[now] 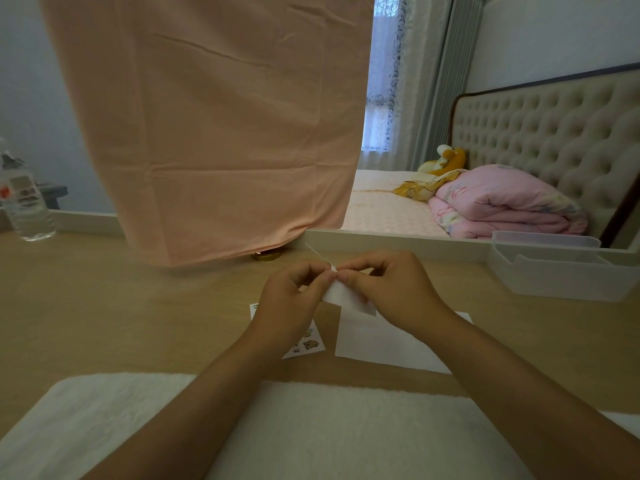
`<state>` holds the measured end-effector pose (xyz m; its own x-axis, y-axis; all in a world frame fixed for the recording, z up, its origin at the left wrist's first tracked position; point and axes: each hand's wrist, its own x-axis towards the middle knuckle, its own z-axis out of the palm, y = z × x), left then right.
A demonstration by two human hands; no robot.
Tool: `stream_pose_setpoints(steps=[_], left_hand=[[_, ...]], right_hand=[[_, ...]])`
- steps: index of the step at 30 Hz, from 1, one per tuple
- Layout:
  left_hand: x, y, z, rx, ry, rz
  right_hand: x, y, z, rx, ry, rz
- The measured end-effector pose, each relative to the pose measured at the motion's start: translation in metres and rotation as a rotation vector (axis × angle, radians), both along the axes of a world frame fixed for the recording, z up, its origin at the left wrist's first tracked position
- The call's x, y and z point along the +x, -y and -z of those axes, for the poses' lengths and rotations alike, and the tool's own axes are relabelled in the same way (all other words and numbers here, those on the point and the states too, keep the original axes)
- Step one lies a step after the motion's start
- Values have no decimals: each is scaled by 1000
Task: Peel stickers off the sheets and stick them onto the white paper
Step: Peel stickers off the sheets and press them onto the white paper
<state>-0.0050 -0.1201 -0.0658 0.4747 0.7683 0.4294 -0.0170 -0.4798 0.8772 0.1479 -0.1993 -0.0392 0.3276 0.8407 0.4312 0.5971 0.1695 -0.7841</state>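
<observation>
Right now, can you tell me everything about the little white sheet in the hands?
The little sheet is thin, white and looks like paper. The side facing us is plain, so no pictures show. It is held tilted in the air above the table. The left hand and the right hand both pinch its top corner, where a thin sliver sticks up. Its lower edge hangs over the big white paper.

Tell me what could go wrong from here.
1. The left hand and right hand both pinch one corner of the held sheet; a hard pull may tear or crease it.
2. The left wrist hangs over the sticker sheet on the table and might drag it.
3. The white paper lies unheld, so pressing could shift it.
</observation>
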Motion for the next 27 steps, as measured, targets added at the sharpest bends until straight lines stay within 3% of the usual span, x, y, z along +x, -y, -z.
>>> stream_pose_setpoints(steps=[4, 10, 27], left_hand=[[-2, -2, 1, 172, -89, -35], [-3, 1, 0, 149, -46, -29], [0, 4, -2, -25, -18, -27]], right_hand=[[0, 2, -3, -52, -133, -22], [-1, 2, -4, -71, -135, -12], [-2, 0, 4, 40, 260, 81]])
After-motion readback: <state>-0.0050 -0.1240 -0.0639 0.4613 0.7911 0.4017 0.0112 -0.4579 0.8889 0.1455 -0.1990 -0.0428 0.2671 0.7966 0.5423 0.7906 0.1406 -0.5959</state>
